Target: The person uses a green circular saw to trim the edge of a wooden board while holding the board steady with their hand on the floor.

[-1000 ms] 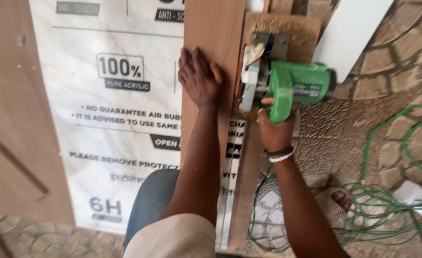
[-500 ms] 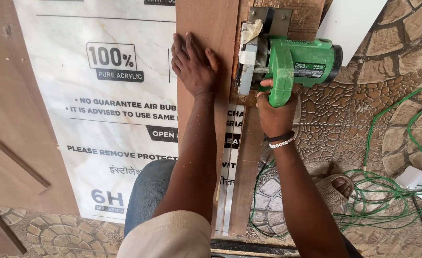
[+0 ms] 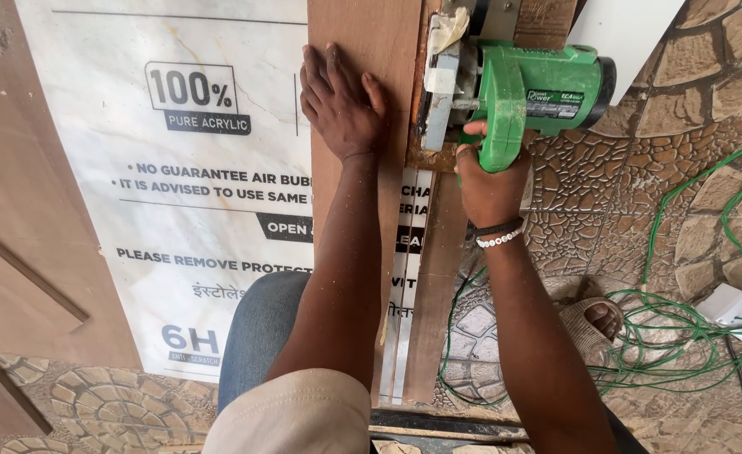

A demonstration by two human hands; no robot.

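Under my left hand, pressed flat and holding nothing, the brown board lies on a glossy white sheet. A cut runs from near my lap to the saw; the stretch beyond remains. My right hand grips its green plastic handle, just right of the board.

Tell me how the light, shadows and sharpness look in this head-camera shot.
Head view: soft, even daylight with no harsh glare; the left hand flat on the wooden board casts only a faint shadow; the right hand and green power saw are crisp, without motion blur; the white printed sheet is bright but legible.
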